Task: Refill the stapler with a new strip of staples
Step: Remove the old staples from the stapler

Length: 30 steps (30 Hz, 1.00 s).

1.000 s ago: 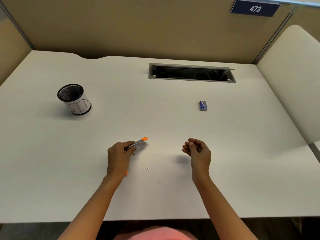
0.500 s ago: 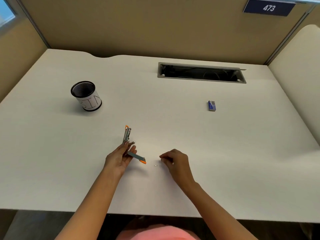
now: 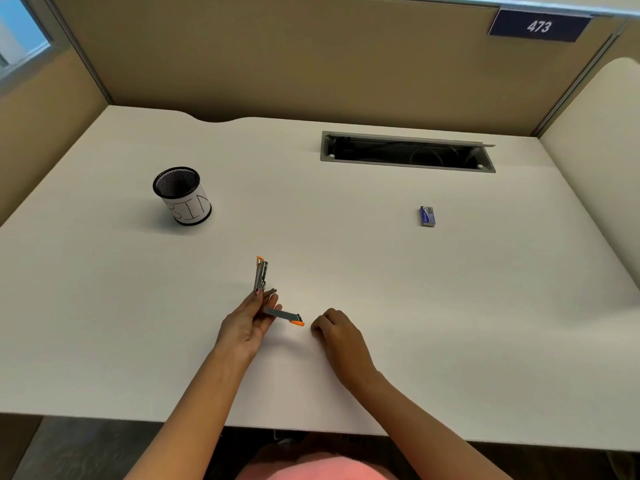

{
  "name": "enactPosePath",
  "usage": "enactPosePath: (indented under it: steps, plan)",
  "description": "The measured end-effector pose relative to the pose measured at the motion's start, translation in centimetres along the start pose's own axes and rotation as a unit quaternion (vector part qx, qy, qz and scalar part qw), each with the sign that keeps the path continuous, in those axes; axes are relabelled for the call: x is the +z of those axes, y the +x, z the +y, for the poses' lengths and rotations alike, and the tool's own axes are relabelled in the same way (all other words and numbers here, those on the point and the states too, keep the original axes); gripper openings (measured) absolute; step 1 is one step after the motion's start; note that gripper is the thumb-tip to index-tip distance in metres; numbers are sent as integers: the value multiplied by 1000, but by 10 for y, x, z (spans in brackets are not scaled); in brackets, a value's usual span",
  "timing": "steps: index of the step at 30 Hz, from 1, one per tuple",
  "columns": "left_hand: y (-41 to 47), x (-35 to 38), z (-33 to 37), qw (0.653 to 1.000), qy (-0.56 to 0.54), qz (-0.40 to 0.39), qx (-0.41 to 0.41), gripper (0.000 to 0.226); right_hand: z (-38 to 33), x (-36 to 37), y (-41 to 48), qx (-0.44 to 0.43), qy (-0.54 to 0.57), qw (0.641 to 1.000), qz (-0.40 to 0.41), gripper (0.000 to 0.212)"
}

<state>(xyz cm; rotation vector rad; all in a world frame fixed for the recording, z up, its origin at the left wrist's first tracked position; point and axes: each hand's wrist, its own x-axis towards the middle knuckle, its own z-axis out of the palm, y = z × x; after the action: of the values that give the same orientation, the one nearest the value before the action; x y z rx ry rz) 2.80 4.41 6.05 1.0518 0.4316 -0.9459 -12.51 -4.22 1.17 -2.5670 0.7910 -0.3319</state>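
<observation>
Stapler (image 3: 268, 296) sits near the middle of the white desk (image 3: 381, 271), swung wide open: one metal arm stands up toward 12 o'clock with an orange tip at its far end, the other arm lies flat and points toward 4 o'clock, ending in a second orange tip. The left hand (image 3: 247, 325) holds it at the hinge, thumb and fingers pinching the joint where the two arms meet, palm turned partly upward. The right hand (image 3: 337, 336) rests on the desk just at 3 o'clock of the flat arm's orange tip, knuckles up and fingers curled under; whether those fingertips pinch anything is hidden by the hand itself.

A small blue box (image 3: 427, 216) lies well apart at 1 o'clock from the stapler, alone on the desk. A black mesh cup (image 3: 181, 195) with a white paper band stands at 10 o'clock, upright. At 12 o'clock, toward the back of the desk, a long grey cable slot (image 3: 407, 152) is open. A blue number plate (image 3: 538, 26) reading 473 hangs on the partition wall at 1 o'clock.
</observation>
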Motion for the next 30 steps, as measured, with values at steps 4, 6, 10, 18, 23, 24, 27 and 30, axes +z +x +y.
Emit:
enactPosePath:
  steps: [4, 6, 10, 18, 23, 24, 27, 30]
  plan:
    - [2, 2, -6, 999, 44, 3, -7, 9, 4, -5, -2, 37, 38, 999, 7, 10]
    - [0, 3, -9, 996, 93, 8, 5, 16, 8, -9, -4, 55, 51, 997, 22, 13]
    - [-4, 9, -18, 981, 180, 39, 54, 25, 20, -18, -11, 80, 55, 994, 48, 18]
    - [-1, 20, -38, 985, 174, 13, -16, 29, 40, -30, -20, 123, 87, 983, 103, 17]
    - [2, 24, -46, 980, 196, 40, -8, 26, 41, -32, -23, 140, 104, 976, 129, 15]
    - [3, 23, -46, 978, 204, 45, -5, 27, 41, -32, -23, 145, 111, 974, 136, 16]
    - [7, 18, -49, 961, 270, 60, 29, 28, 38, -33, -23, 163, 137, 965, 155, 17]
    - [7, 12, -54, 926, 356, 88, 90, 25, 36, -34, -22, 176, 158, 958, 164, 17]
